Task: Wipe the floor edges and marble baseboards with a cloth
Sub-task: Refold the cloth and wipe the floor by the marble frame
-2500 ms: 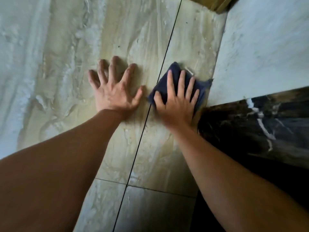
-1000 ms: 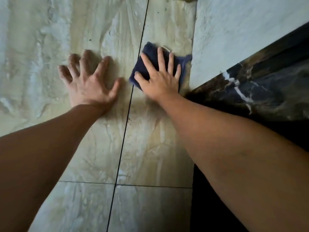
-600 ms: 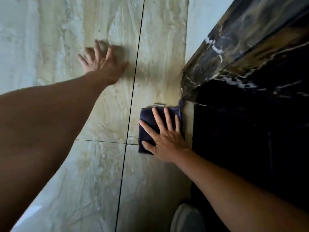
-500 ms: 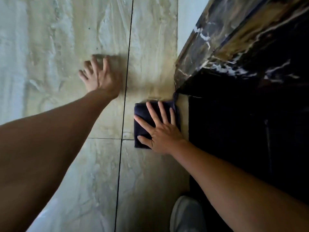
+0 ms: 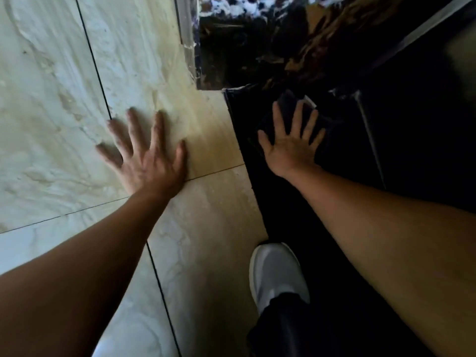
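We see little of the dark cloth [image 5: 286, 109]: our right hand [image 5: 291, 148] covers most of it, and its edges melt into the black marble baseboard [image 5: 260, 191]. Our left hand [image 5: 146, 155] is motion-blurred at the fingertips. The white shoe [image 5: 277, 273] disappears under a dark trouser leg [image 5: 283, 328].

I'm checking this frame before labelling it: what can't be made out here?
Head view only:
- cloth: mostly hidden under the right hand, dark against the dark marble baseboard; outline unclear.
- left hand: fingertips motion-blurred.
- shoe: heel covered by the trouser leg.
- Dirt on the marble: too dark.
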